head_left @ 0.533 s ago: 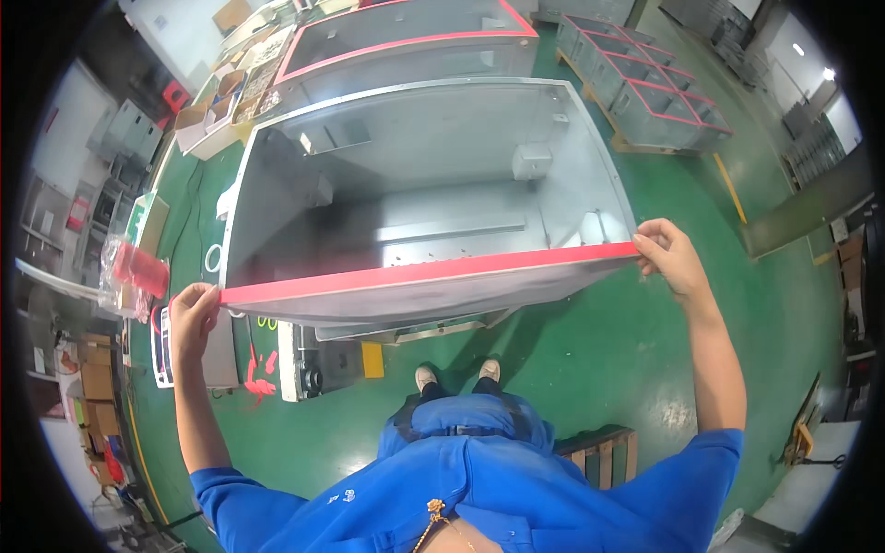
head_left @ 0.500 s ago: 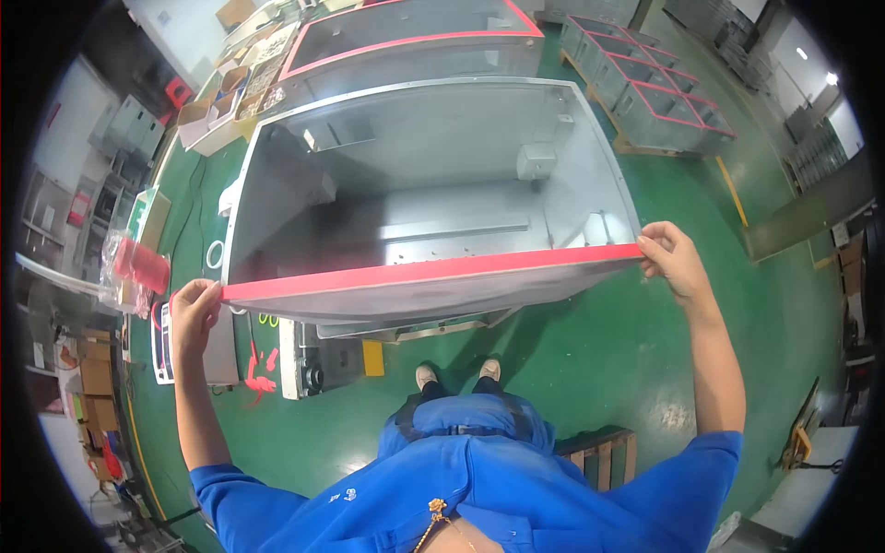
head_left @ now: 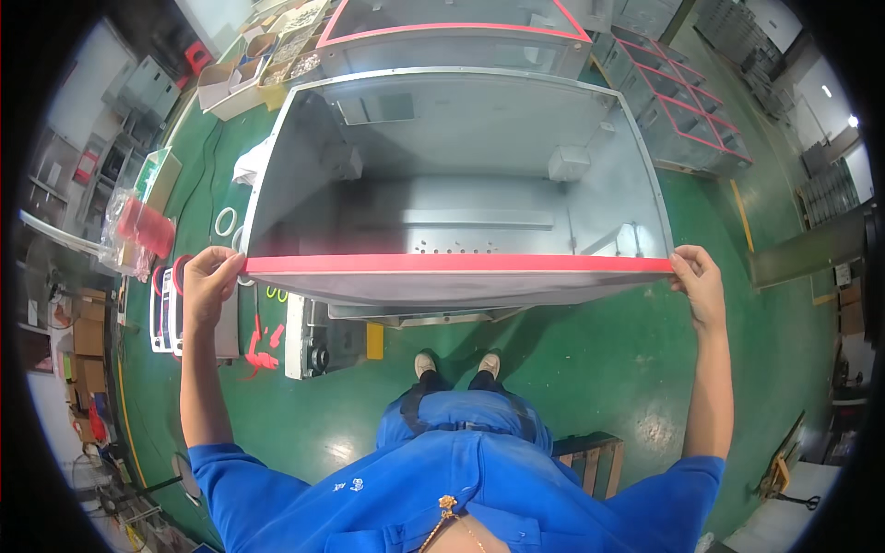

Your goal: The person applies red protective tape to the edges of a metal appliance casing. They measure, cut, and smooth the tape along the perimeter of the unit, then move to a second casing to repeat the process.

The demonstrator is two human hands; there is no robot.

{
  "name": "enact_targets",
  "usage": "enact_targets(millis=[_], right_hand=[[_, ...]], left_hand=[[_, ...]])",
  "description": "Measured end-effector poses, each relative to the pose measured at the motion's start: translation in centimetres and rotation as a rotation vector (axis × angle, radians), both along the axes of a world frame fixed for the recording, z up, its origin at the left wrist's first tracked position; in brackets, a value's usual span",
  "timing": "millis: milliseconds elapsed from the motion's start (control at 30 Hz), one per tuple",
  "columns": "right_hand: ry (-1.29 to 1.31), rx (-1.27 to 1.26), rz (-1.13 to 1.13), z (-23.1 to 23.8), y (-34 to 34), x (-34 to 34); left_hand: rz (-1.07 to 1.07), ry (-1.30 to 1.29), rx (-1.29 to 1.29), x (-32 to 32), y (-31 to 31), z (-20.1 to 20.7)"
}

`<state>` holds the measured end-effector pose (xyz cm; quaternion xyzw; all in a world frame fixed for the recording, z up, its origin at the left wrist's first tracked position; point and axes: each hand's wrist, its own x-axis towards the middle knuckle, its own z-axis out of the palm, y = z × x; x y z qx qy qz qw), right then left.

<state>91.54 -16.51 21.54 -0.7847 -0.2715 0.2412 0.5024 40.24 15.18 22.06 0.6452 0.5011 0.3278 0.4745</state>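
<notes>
Green floor [head_left: 553,387]; left hand [head_left: 210,284] 9 o'clock, right hand [head_left: 702,290] 3 o'clock, both pinching red strip [head_left: 461,264]; likely aligning to metal box [head_left: 470,129], next needs even pressing.

The open box [head_left: 470,120] at the frame's centre looks like bare grey sheet metal, smooth with a dull sheen, while the red strip [head_left: 461,264] on its near edge is smooth and matt, plastic or paper being hard to tell. Below, the green floor [head_left: 590,378] has a smooth, glossy coat, and the blue shirt [head_left: 406,493] is matt, creased cloth. Shiny, crinkled clear plastic wrap [head_left: 129,230] sits at left, above matt brown cardboard boxes [head_left: 89,334].
</notes>
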Motion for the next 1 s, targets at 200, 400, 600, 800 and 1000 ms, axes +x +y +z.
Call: enact_targets(millis=[200,400,600,800,1000], right_hand=[[-0.68,0.066,-0.019,-0.2,0.8,-2.8],[-1.021,0.165,0.259,-0.6,3.4,-9.5],[-1.157,0.208,0.402,-1.8,5.7,-13.1],[-1.234,0.167,0.438,-2.9,5.9,-13.6],[-1.238,0.196,0.438,-3.3,6.1,-13.7]], left_hand=[[0.045,0.04,0.024,0.8,-0.7,0.5],[0.045,0.055,0.043,0.8,-0.9,0.5],[0.053,0.108,0.079,1.0,-1.0,0.6],[0.049,0.052,0.03,0.5,-0.8,0.5],[0.014,-0.026,-0.014,0.4,-0.6,0.5]])
